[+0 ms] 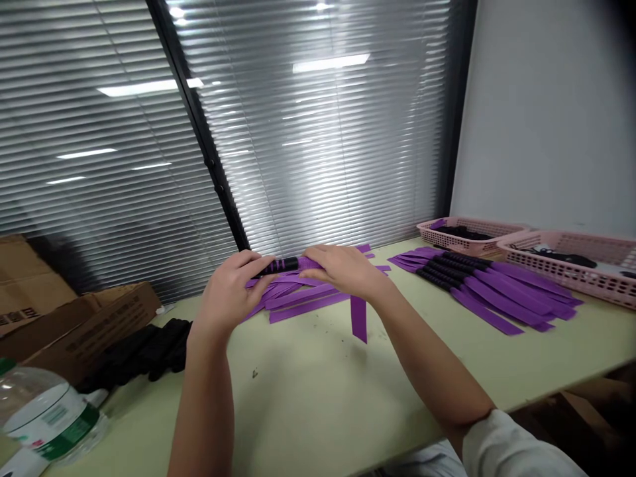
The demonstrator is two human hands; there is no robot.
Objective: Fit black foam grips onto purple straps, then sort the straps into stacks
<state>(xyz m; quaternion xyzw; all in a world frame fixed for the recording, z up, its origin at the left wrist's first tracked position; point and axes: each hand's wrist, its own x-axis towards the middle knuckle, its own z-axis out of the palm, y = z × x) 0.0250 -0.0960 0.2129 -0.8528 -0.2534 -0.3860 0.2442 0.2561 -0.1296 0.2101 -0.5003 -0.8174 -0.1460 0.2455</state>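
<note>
Both hands hold one purple strap with a black ribbed sleeve (285,265) above the table. My left hand (231,288) is closed round the black end, thumb and fingers pinching it. My right hand (342,268) grips the purple part just right of the sleeve, and a loose strap end (358,318) hangs below that wrist. Behind the hands lies a loose pile of purple straps (303,301) on the table. What the left palm covers is hidden.
Sleeved purple straps (517,291) lie in a row at right, before two pink baskets (571,275) (467,228) of dark items. At left are black sleeves (144,348), a cardboard box (99,324) and a plastic bottle (54,411). Blinds (322,132) stand behind the table (308,411).
</note>
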